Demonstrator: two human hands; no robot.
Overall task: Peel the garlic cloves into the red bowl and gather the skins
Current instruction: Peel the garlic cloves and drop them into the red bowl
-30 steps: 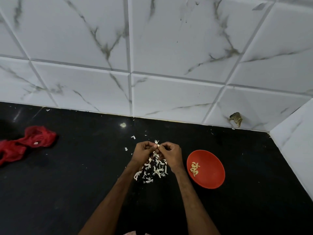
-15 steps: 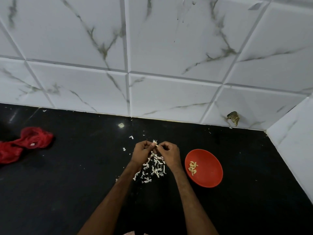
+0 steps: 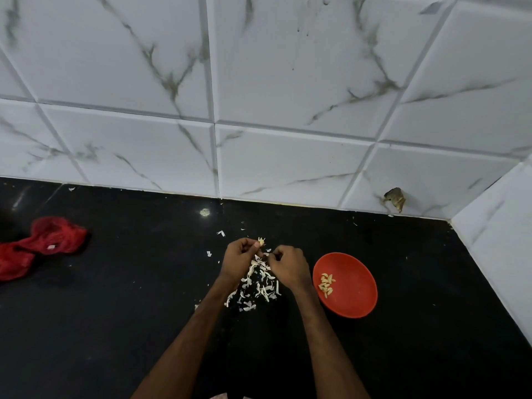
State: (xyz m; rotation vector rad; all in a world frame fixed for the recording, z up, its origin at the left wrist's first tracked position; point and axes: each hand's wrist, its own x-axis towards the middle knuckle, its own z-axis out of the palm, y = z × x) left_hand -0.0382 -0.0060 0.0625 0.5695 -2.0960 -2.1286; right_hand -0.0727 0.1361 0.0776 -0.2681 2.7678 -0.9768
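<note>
A garlic clove (image 3: 261,241) is held up at the fingertips of the left hand (image 3: 241,256), pinched between thumb and forefinger, with only its pale tip shown above the knuckles. The left grip is closed on it, plainly. The right hand (image 3: 289,267) is drawn in just beside that grip, on the bowl side, fingers curled toward the clove. Whether a scrap of skin is nipped in the right grip cannot be told, since its fingertips are hidden from the camera.

Now the relation that matters: the clove is seen just up and left of the right grip, almost touching it. Its long axis appears to be pointed away from the person, though it is too small for certainty. The next pull is judged to fall to the right hand, with the skin stripped along that axis.

Below both grips, toward the person, the pile of skins (image 3: 260,286) is spread on the black bench (image 3: 144,312), loosely gathered, with a few strays left beyond the left grip. The red bowl (image 3: 354,298) is set to the right of the right grip, near but apart, and a small cluster of peeled cloves (image 3: 326,283) is lying in it. The drop is judged to be a short carry rightward. Well off beyond the left grip, a red mesh bag (image 3: 43,244) is seen crumpled.
</note>
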